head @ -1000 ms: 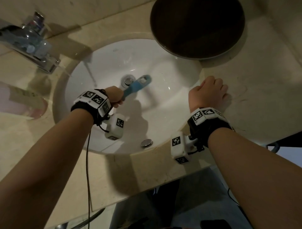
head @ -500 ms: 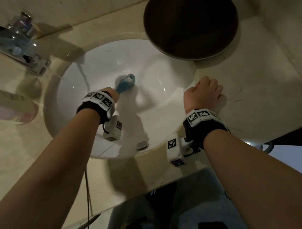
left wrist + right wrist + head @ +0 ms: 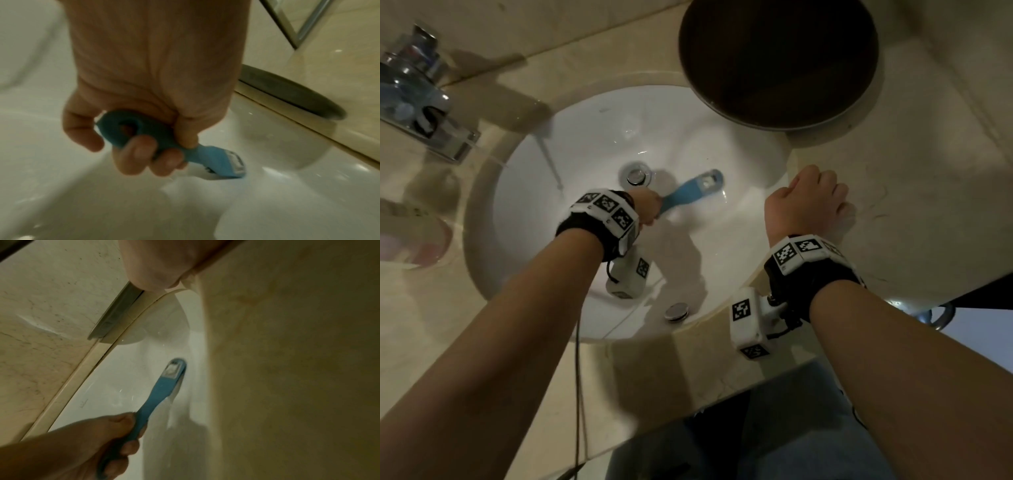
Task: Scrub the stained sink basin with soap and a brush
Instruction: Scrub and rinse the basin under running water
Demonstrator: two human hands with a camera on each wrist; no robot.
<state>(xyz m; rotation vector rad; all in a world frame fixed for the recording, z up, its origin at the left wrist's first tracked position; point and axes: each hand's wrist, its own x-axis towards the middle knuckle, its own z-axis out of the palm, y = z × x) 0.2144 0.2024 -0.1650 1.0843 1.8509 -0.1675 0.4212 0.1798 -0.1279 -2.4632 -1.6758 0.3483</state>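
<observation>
The white sink basin (image 3: 592, 144) is set in a beige stone counter. My left hand (image 3: 649, 209) reaches into the bowl and grips the handle of a blue brush (image 3: 688, 193). The brush head lies against the basin floor, just right of the metal drain (image 3: 638, 176). In the left wrist view my fingers (image 3: 141, 155) wrap the brush (image 3: 218, 160) handle, its white bristles pressed on the porcelain. My right hand (image 3: 808, 202) is a closed fist resting on the counter at the basin's right rim, holding nothing. In the right wrist view the brush (image 3: 162, 391) shows below it.
A chrome faucet (image 3: 417, 102) stands at the back left. A dark round dish (image 3: 777, 61) sits on the counter behind the basin, overlapping its rim. A pinkish container (image 3: 410, 240) is at the far left. An overflow cap (image 3: 677, 311) sits on the near basin wall.
The brush head swept left over the drain, then back to the right of it. My right fist stayed on the counter.
</observation>
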